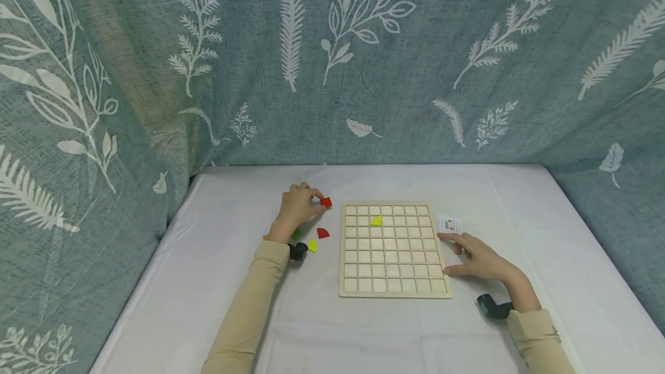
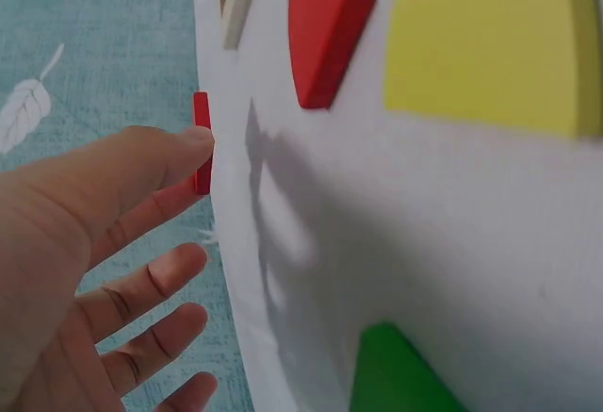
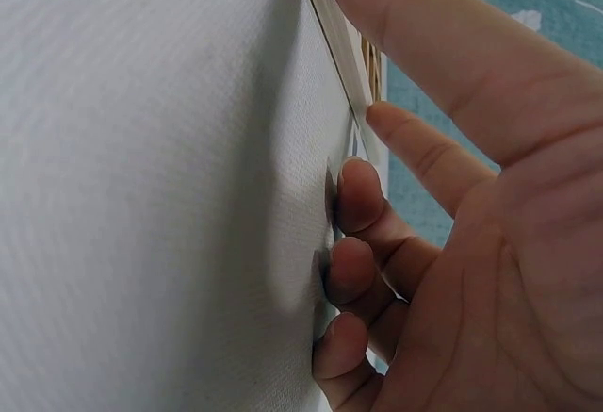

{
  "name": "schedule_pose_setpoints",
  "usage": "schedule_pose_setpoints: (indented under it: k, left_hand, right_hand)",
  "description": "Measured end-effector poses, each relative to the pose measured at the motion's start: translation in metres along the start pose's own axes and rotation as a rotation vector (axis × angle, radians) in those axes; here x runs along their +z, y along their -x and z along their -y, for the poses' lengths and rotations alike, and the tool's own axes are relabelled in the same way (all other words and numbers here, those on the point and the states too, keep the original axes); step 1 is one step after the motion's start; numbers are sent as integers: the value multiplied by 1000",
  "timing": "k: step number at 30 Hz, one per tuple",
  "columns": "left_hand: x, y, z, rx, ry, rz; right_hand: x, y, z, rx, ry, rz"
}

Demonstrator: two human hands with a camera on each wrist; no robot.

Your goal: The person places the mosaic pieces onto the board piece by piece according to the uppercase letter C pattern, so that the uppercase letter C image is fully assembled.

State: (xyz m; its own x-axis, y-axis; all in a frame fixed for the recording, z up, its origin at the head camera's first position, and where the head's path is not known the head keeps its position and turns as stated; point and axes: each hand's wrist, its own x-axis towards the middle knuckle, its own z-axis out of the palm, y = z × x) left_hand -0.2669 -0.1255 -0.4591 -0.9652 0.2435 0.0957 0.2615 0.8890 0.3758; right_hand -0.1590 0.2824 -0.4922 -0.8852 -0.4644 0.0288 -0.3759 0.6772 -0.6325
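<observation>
Between thumb and forefinger my left hand (image 1: 299,205) pinches a red tile (image 1: 326,202), left of the wooden grid board (image 1: 395,294). The left wrist view shows this tile edge-on, with the other fingers spread loosely below it. On the cloth near that hand lie a red quarter-round tile (image 1: 323,233), a yellow tile (image 1: 312,245) and a green tile (image 1: 296,234). A yellow quarter-round tile (image 1: 376,221) sits in the board's upper part. My right hand (image 1: 480,255) touches the board's right edge with thumb and forefinger; its other fingers rest loosely bent by the cloth.
A small printed pattern card (image 1: 449,224) lies right of the board, just beyond the right hand. The white-clothed table (image 1: 395,333) ends at a leaf-patterned curtain (image 1: 322,62) behind. An orange piece (image 1: 265,237) peeks out beside the left wrist.
</observation>
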Motion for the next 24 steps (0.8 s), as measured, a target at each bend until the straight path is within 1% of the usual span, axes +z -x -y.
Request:
schedule_pose_setpoints:
  k: [2, 3, 6, 9, 14, 16, 19, 21, 24]
  left_hand:
    - [-1, 1, -3, 10, 9, 2]
    - [-1, 1, -5, 15, 12, 4]
    - [-1, 2, -9, 29, 24, 13]
    - [1, 3, -14, 45, 31, 25]
    - [7, 2, -23, 78, 29, 35]
    - [9, 1, -25, 92, 29, 36]
    - [14, 0, -29, 107, 16, 35]
    - [15, -1, -32, 117, 15, 34]
    - [16, -1, -38, 135, 17, 33]
  right_hand:
    - [-1, -1, 0, 10, 2, 8]
    - [-2, -1, 0, 39, -2, 20]
    - [-3, -2, 0, 71, 7, 38]
    - [-4, -3, 1, 79, 16, 46]
    - [-2, -2, -1, 65, 9, 41]
    - [-1, -1, -2, 22, 8, 17]
    - [0, 0, -1, -7, 0, -4]
    - [0, 0, 0, 2, -2, -3]
    - [-1, -1, 0, 51, -1, 21]
